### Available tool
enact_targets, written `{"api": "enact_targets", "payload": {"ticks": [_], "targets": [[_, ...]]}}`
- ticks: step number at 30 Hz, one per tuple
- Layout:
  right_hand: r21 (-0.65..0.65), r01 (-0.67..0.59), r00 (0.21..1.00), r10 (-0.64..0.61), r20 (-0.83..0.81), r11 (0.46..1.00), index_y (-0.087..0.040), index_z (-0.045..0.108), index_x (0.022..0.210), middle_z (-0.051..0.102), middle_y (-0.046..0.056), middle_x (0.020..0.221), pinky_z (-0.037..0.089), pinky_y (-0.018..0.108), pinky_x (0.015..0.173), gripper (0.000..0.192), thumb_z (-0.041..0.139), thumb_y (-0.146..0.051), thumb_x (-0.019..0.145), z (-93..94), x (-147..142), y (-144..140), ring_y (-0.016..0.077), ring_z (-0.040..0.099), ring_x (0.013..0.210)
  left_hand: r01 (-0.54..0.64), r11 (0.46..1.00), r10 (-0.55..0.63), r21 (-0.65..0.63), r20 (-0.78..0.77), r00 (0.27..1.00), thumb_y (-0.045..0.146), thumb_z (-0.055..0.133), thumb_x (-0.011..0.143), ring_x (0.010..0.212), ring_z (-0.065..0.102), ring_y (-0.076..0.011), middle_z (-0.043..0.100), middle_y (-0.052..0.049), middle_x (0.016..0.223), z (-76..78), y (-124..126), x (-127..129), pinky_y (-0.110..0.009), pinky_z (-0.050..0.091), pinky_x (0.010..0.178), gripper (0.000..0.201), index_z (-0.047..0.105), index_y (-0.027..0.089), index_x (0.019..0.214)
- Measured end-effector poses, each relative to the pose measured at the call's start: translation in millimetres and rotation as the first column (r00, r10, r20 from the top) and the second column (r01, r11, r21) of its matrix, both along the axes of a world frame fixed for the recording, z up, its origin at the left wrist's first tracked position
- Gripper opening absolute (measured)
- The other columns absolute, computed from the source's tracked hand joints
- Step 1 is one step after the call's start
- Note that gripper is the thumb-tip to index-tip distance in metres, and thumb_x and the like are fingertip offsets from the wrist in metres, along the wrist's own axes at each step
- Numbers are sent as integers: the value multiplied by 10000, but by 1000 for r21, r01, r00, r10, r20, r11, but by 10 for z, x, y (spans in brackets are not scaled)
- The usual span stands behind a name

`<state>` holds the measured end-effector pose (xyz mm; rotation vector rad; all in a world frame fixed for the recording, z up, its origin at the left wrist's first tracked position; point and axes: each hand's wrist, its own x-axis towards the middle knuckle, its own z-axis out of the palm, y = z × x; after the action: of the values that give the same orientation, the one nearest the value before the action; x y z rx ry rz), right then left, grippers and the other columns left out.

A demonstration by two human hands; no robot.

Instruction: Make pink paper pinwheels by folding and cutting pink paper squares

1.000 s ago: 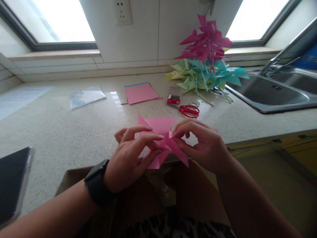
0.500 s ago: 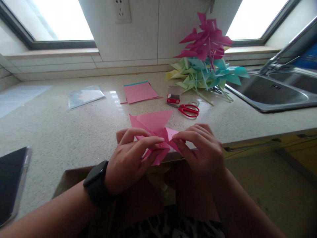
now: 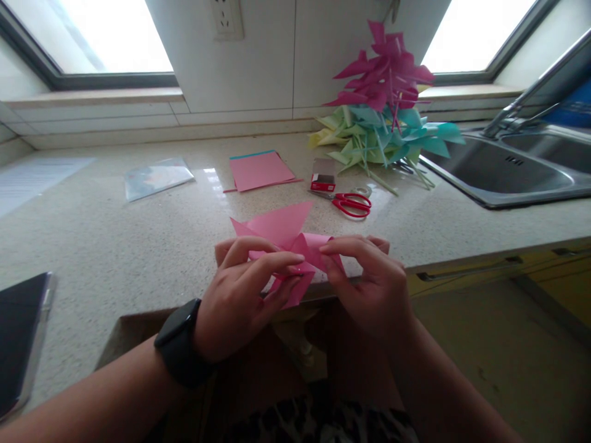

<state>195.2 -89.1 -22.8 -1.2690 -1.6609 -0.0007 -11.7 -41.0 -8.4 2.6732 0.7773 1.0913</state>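
A pink paper pinwheel (image 3: 281,225) with slit, partly curled blades is held between both hands at the counter's front edge. My left hand (image 3: 247,289), with a black watch on its wrist, pinches the paper near its middle between thumb and fingers. On the right side, the thumb and index finger of my right hand (image 3: 369,280) are closed on one blade. Beyond the hands lie red-handled scissors (image 3: 351,204), a small red box (image 3: 323,178) and a clear tape roll (image 3: 362,191). A stack of pink paper squares (image 3: 261,171) sits behind the pinwheel.
Finished-looking pinwheels in magenta (image 3: 392,71), pale green and turquoise (image 3: 415,138) are heaped at the back right, beside a steel sink (image 3: 521,169). A clear plastic packet (image 3: 159,178), a printed sheet (image 3: 37,178) and a dark tablet (image 3: 23,338) lie on the left.
The pinwheel has turned slightly, its far blade shifting left. My right hand has moved a little left, and the blade it pinches now looks more opened out. My left hand has barely moved.
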Motion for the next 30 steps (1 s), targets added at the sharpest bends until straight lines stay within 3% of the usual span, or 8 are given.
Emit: {"api": "enact_targets", "payload": {"ticks": [3,6,10,13,19,25,30], "targets": [[4,-14,997,14,-80,1000,-263,675,910,749,6,885,410,428,869,91,710,-185,876,-10,-27,-8,216,684,869,-9,1000,9,9,0,1000,159,656,914,1017,608,-239,785,1,896,-1,6,6,-407,431,894,290,592,258,1179],[-32,-16,965,7,-261,999,-268,685,896,734,-1,879,454,411,841,97,726,-183,874,-38,-73,-9,201,680,837,-25,999,25,27,13,1000,179,673,910,997,610,-242,789,5,878,-7,6,6,-422,420,905,293,593,263,1179],[-106,-57,906,7,-424,993,-281,697,1049,759,10,948,512,398,837,184,730,-210,883,-52,-132,-30,200,709,865,-31,999,30,36,25,999,190,688,912,997,605,-241,790,14,874,-14,-9,-1,-418,415,918,311,577,272,1191],[-138,-88,915,25,-402,986,-285,709,1100,766,19,956,531,393,829,215,709,-208,900,-30,-161,-60,200,711,872,-34,998,33,46,22,999,193,687,918,1006,602,-244,790,22,873,-8,-20,-6,-424,406,931,329,560,278,1210],[-127,-124,923,67,-378,984,-266,729,998,752,36,962,546,382,782,132,666,-185,916,-15,-206,-104,212,695,898,-29,995,26,97,29,999,179,658,933,988,621,-244,769,4,870,14,-26,-22,-414,449,892,306,569,294,1203],[-96,-179,924,134,-357,979,-275,707,1036,722,17,938,517,366,768,192,620,-145,925,-10,-205,-150,195,666,867,-33,987,28,157,33,999,155,657,929,968,617,-219,763,-12,929,13,-31,-38,-398,444,903,294,597,289,1184],[-87,-235,914,190,-359,968,-288,687,1083,715,1,971,497,373,799,243,624,-132,908,12,-198,-177,189,660,886,-28,991,25,132,26,999,162,669,919,981,623,-223,770,-2,939,17,-32,-48,-394,449,898,322,588,300,1198]]}}
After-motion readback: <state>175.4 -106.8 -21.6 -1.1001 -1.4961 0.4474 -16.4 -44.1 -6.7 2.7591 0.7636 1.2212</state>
